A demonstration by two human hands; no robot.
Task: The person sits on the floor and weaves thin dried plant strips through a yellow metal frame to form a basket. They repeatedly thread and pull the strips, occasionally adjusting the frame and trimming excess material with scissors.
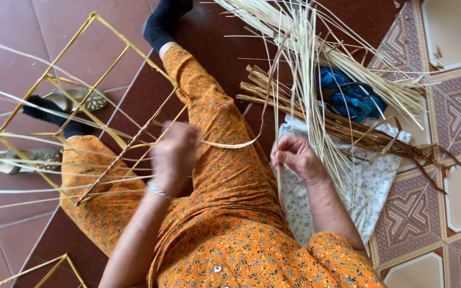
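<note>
Pale straw strips [305, 58] fan out on the far right, over a bundle of brown reeds [316, 114] and a flowered cloth [369, 181], with a blue rag [353, 98] just beyond. From where I watch, the left hand [174, 157] sits blurred at the near edge of the yellow frame [86, 106]; its fingers look curled around one flat strip [230, 144], though the blur keeps me from being sure of the grip. That strip runs rightward across the orange-clad lap, then bends up toward the bundle. The right hand [294, 154] is closed loosely, fingertips pinched on thin strands hanging from the fan, just beside the cloth. I judge the step in hand to be weaving: one strip being worked onto the frame while the other hand sorts out a fresh one. The next move calls for keeping the strip taut and flat against the frame bar, without tangling it in the loose strands already trailing left.
</note>
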